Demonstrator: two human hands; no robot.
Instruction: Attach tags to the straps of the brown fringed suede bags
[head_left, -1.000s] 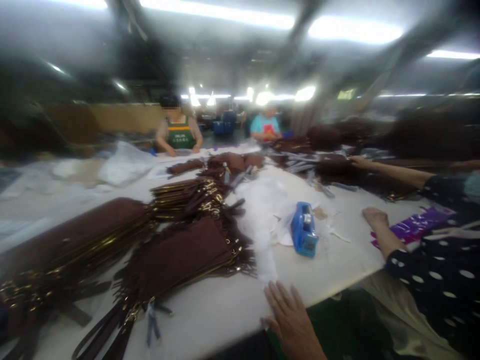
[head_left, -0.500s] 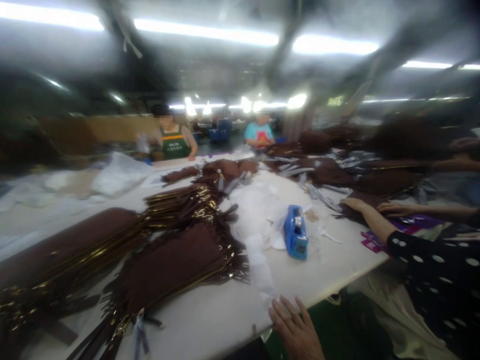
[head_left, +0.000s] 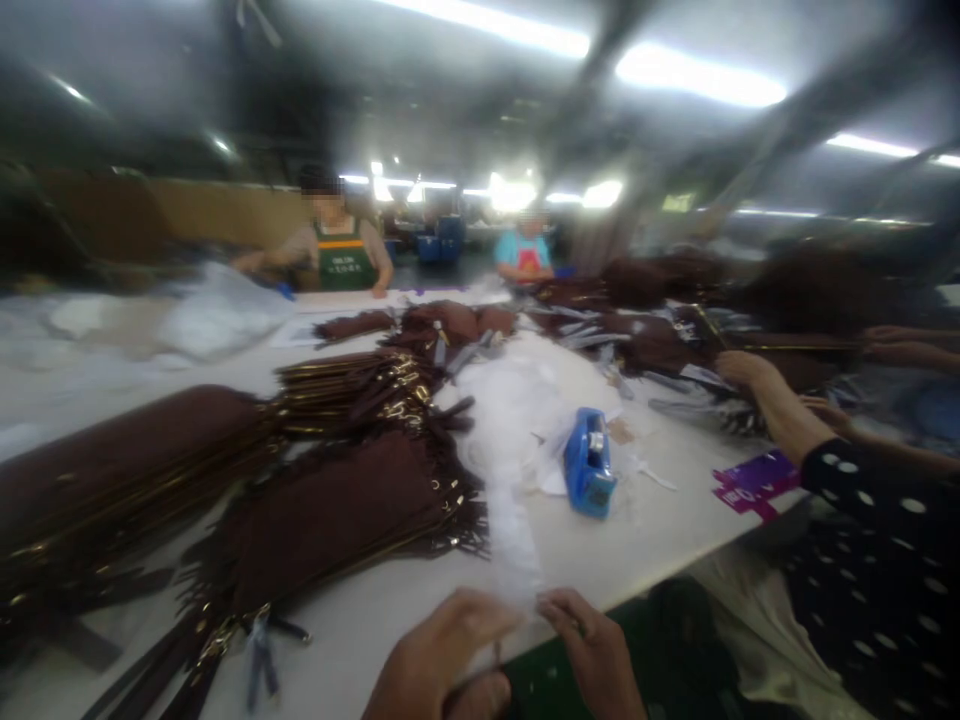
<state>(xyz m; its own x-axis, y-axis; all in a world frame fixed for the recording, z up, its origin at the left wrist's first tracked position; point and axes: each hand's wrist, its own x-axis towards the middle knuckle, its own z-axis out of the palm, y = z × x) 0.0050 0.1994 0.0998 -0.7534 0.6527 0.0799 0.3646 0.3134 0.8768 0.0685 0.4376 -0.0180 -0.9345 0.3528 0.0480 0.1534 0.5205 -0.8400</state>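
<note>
My left hand [head_left: 439, 660] and my right hand [head_left: 596, 650] are together at the near edge of the white table [head_left: 420, 620]. Both are closed in a pinch on the near end of a long white strip of thin paper or film [head_left: 514, 540] that runs away across the table. A stack of dark brown bag panels with gold zips [head_left: 337, 510] lies just left of the strip. A blue tape dispenser [head_left: 589, 470] stands to its right.
More brown panels are piled at far left [head_left: 127, 460] and mid table [head_left: 360, 390]. A person in a dotted dark sleeve [head_left: 862, 480] reaches onto the table at right, beside purple packets [head_left: 754, 475]. Two more people work at the far end.
My left hand has come into view and joined the right. Before, only my right hand lay flat and open at the table edge; now both pinch the white strip's end.
</note>
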